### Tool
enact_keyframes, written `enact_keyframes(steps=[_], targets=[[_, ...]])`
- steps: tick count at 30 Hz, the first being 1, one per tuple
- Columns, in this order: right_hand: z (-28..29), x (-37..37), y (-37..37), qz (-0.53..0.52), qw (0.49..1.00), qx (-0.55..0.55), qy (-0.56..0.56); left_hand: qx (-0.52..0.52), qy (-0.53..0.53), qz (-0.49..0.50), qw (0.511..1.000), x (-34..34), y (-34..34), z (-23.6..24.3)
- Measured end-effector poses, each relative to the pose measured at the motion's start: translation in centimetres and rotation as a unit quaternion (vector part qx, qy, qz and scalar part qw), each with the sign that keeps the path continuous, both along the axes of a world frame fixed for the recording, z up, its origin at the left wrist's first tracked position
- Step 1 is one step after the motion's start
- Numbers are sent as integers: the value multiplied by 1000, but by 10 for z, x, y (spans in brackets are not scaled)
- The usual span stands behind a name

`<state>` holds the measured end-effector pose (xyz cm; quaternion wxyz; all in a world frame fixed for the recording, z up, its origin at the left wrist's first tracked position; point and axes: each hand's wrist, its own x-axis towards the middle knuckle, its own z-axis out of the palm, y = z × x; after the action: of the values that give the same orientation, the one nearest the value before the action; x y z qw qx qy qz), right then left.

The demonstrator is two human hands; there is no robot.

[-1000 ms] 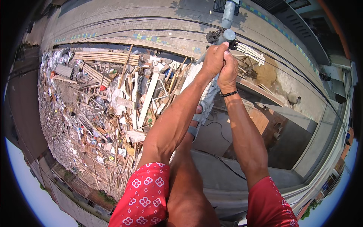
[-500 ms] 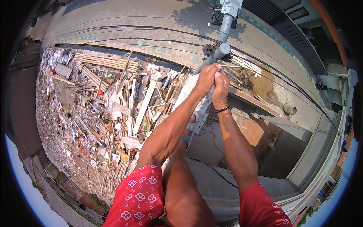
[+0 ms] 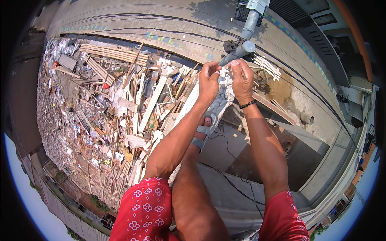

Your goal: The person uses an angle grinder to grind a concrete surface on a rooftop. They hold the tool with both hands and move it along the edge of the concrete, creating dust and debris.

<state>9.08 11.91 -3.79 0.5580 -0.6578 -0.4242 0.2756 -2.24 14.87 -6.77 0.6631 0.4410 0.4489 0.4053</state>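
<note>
My left hand (image 3: 208,83) and my right hand (image 3: 242,81) are raised side by side with a small gap between them, fingers bent in and thumbs against the fingertips. Whatever thin thing they may pinch is too small to make out. Just beyond the fingertips rises a grey metal pole (image 3: 244,48) with a round capped top and dark cable clamps. Below the hands runs the rough, pale top of a wall (image 3: 219,100). My sandalled foot (image 3: 204,129) rests on it. A black bead bracelet (image 3: 247,104) circles my right wrist.
Far below on the left spreads a heap of scrap timber and rubbish (image 3: 132,105). Black overhead cables (image 3: 161,29) pass close by the pole. To the right lies a sunken walled space (image 3: 257,154) with loose dark wires. A paved street (image 3: 161,12) stretches beyond.
My hands were pressed together and have come apart, the right one moving rightward and the left one slightly left. The view has shifted a little, so the pole appears farther right.
</note>
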Motion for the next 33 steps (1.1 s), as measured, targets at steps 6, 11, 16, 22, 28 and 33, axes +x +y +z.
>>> enact_keyframes(steps=[6,11,16,22,28,33], targets=[[-2,-4,8,-45,999,-16,-21,-101,70,21,992,-21,-22,-32],[-10,-1,13,-54,998,-23,-39,-103,209,8,972,-23,-49,-43],[-3,-3,22,-57,996,-34,-63,63,378,-144,912,-26,-70,-52],[1,-6,37,-52,993,-37,-98,44,437,-231,868,-20,-71,-27],[4,-6,46,1,994,-72,-80,87,492,-273,822,-17,-75,-27],[2,2,30,55,996,-64,17,134,512,-282,800,-20,-77,-31]])
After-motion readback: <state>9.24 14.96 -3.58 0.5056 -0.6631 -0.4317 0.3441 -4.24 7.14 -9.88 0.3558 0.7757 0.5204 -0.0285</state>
